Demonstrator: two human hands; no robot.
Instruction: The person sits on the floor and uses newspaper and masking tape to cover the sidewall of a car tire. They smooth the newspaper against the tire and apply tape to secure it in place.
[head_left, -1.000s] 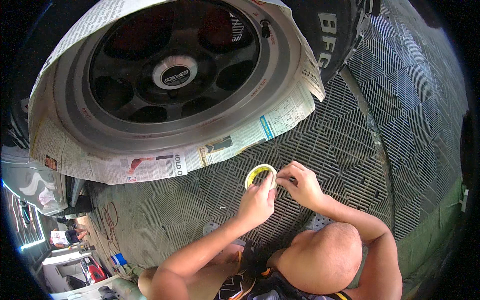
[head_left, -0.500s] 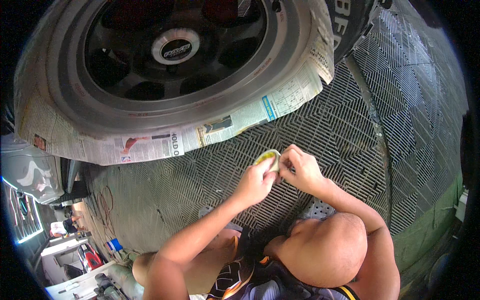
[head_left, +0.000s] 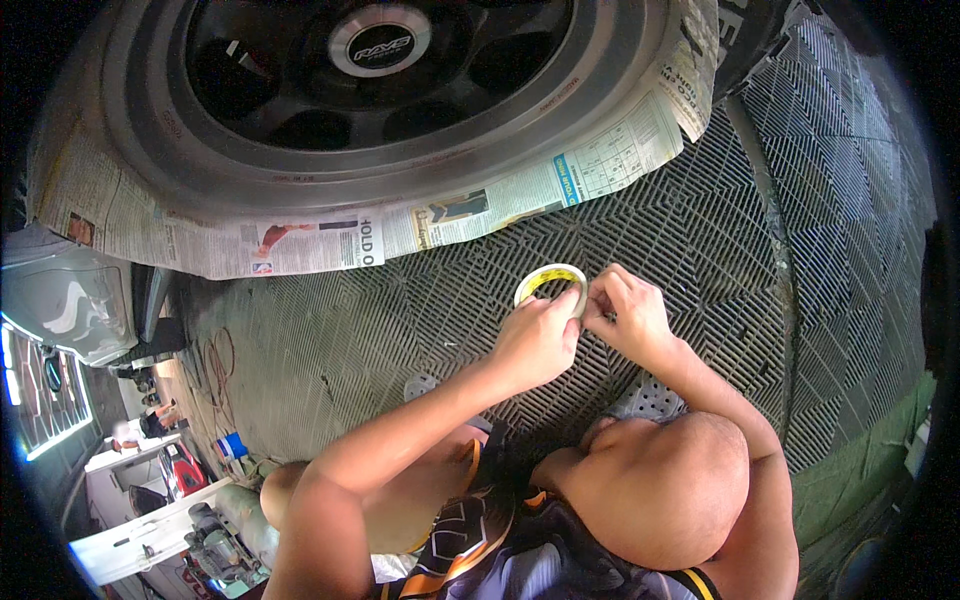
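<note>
My left hand (head_left: 540, 340) is closed on a roll of masking tape (head_left: 533, 282), a pale ring with a yellow inner core. Some of its fingers reach into the core. Right beside the roll's edge, my right hand (head_left: 630, 318) has thumb and fingertips pinched together. What sits in that pinch is too small to make out. Beyond both hands is a grey wheel (head_left: 270, 180) with a round centre cap (head_left: 380, 42). Newspaper sheets (head_left: 390, 238) are tucked around its rim, over the tyre.
Ridged dark floor tiles (head_left: 690, 260) lie below, crossed by a strip (head_left: 775, 240) at right. A grey car panel (head_left: 75, 300) stands at left. Further off are a red hose (head_left: 217, 375), a blue container (head_left: 232, 446), white shelving (head_left: 100, 545) and another person (head_left: 150, 425).
The view has shifted, with the wheel higher now. My left hand has turned the tape roll, so its ring faces me more. My right hand stays pinched close to it.
</note>
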